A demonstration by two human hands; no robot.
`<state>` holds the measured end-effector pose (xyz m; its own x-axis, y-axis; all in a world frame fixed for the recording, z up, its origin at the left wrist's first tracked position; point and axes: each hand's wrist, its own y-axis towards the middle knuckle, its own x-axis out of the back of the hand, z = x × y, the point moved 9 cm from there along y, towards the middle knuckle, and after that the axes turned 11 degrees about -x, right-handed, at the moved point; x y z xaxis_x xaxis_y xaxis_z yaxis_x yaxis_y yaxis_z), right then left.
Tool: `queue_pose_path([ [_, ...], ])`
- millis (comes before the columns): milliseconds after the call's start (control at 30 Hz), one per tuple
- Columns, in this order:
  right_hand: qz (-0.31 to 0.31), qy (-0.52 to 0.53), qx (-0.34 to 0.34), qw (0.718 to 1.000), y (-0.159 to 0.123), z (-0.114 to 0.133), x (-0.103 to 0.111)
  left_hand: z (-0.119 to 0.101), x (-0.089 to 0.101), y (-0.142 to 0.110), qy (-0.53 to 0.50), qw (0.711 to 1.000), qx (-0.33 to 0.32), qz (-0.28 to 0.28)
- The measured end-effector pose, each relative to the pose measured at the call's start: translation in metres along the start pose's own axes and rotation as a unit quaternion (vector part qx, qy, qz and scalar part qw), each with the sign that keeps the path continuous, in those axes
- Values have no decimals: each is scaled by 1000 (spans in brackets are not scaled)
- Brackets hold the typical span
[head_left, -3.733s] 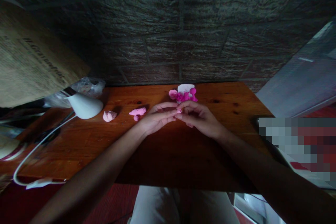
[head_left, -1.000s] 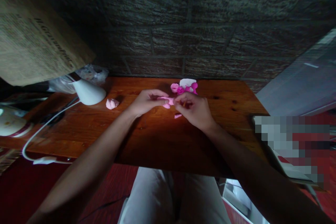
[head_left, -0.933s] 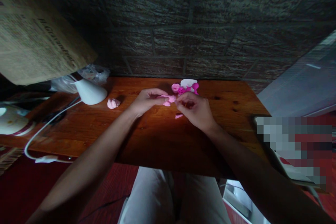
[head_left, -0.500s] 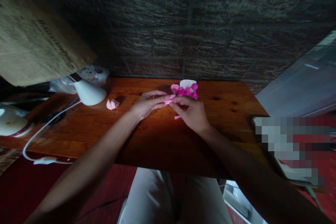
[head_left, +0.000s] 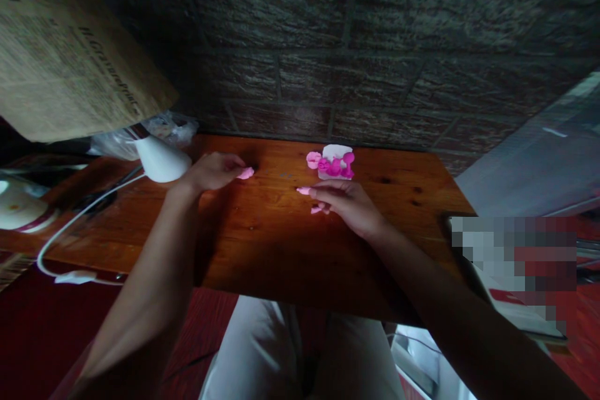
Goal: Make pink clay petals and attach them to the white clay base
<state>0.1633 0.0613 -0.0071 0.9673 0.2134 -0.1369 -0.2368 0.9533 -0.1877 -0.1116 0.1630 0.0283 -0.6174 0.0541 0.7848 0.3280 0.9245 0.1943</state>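
Observation:
My left hand (head_left: 212, 174) is over the left half of the wooden table, its fingertips closed on a small piece of pink modelling clay (head_left: 246, 173). Right of the middle, my right hand (head_left: 349, 201) pinches a thin bit of pink clay (head_left: 304, 190) between thumb and finger. Another small pink scrap (head_left: 317, 209) shows by its lower fingers; whether they hold it is unclear. Just beyond that hand, bright magenta shaped pieces (head_left: 334, 167) rest on a white sheet (head_left: 336, 150). A round light-pink piece (head_left: 314, 160) sits at their left.
A lamp with a white base (head_left: 162, 159) and a newsprint shade (head_left: 89, 56) stands at the left, its white cord (head_left: 70, 225) hanging over the table edge. A plastic bag (head_left: 173, 128) lies behind it. A stone-patterned wall (head_left: 300, 75) borders the wooden table (head_left: 262, 225).
My hands have parted. The left one moved left with a pink clay piece and now covers the spot where a pale pink lump lay. My right hand stays near the magenta pieces.

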Motion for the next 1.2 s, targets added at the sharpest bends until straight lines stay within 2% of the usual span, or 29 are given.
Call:
queue_pose_path([
  [67,9,38,-17,999,0,-2,-3,-25,4,-1,-7,996,-68,-53],
  [100,13,61,-29,998,-1,-2,-4,-43,6,-4,-36,989,-113,-91],
  [133,18,84,-41,996,-1,-2,-5,-58,3,-7,-87,981,-140,-103],
  [167,23,106,-51,993,-2,-2,-6,-73,-5,-10,-155,972,-152,-96],
  [200,27,128,-60,990,-2,-2,-7,-88,-18,-12,-215,961,-162,-64],
  [267,23,174,-73,982,-2,-2,-6,-117,-42,-18,-289,938,-190,-10],
  [333,13,202,-83,976,-1,-5,-5,-134,-59,-20,-344,918,-199,6],
  [467,23,202,-93,975,2,-11,-7,-136,-81,-18,-399,897,-190,-2],
  [633,31,194,-71,978,4,-9,-3,-130,-90,-17,-437,883,-173,7],
  [800,23,150,-50,987,3,-7,2,-129,-92,-18,-405,900,-161,14],
  [967,-40,79,-4,996,1,-1,14,-121,-87,-15,-367,914,-168,-47],
  [1200,-40,-13,56,998,-4,10,5,-131,-86,-21,-302,919,-245,-62],
])
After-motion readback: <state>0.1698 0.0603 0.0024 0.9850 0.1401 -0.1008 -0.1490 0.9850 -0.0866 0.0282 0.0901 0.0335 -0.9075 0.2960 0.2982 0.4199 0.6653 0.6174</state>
